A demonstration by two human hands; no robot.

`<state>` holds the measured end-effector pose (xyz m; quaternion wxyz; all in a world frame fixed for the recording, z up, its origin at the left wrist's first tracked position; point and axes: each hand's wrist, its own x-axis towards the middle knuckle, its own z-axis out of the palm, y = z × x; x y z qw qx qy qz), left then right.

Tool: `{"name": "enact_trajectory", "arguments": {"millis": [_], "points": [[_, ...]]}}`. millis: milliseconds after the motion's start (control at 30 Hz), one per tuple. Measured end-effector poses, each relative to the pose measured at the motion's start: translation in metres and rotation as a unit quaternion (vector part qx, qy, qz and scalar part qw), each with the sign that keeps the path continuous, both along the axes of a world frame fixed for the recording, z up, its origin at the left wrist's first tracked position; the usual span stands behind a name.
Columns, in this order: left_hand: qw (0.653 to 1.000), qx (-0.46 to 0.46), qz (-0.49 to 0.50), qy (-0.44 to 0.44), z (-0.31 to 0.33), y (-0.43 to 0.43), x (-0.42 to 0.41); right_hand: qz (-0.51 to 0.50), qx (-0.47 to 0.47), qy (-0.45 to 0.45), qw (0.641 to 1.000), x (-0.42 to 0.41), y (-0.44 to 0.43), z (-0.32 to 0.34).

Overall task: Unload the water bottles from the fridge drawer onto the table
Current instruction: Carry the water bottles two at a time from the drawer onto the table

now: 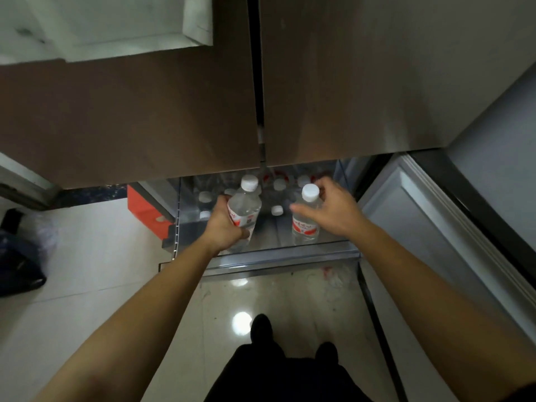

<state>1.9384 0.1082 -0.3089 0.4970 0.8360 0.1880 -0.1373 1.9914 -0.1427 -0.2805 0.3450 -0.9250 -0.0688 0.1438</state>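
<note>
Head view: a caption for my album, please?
Both hands lift water bottles from an open fridge drawer.

Two bare forearms (406, 256), no sleeves or jewellery; below, black trousers (278, 372) and black shoes (261, 326) (details too dark).

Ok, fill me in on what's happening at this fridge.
A person stands over the open fridge drawer, pulling water bottles out. The left hand has a grip around one bottle, tilted and lifted above the others. The right hand closes on a second bottle that stands upright near the drawer's front. Several more white-capped bottles remain in the drawer behind them. The table isn't in view.
</note>
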Motion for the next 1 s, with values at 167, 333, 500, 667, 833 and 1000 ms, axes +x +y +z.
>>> {"name": "enact_trajectory", "arguments": {"millis": [167, 333, 500, 667, 833, 1000], "points": [[0.996, -0.072, 0.052, -0.030, 0.009, 0.006, -0.005, -0.001, 0.059, 0.075, 0.995, -0.016, 0.003, -0.026], [0.993, -0.072, 0.039, -0.084, 0.017, 0.000, -0.027, 0.033, 0.040, 0.083, 0.995, -0.006, 0.008, -0.026], [0.986, -0.055, 0.081, -0.136, 0.041, -0.018, -0.057, 0.096, 0.013, 0.032, 0.995, -0.017, 0.008, -0.016], [0.955, -0.027, 0.192, -0.224, 0.086, -0.046, -0.099, 0.129, 0.117, -0.033, 0.984, -0.032, 0.013, 0.021], [0.909, 0.005, 0.291, -0.297, 0.133, -0.055, -0.161, 0.127, 0.282, -0.089, 0.947, -0.066, 0.034, 0.057], [0.861, 0.030, 0.396, -0.319, 0.166, -0.044, -0.246, 0.167, 0.379, -0.086, 0.906, -0.119, 0.078, 0.099]]}}
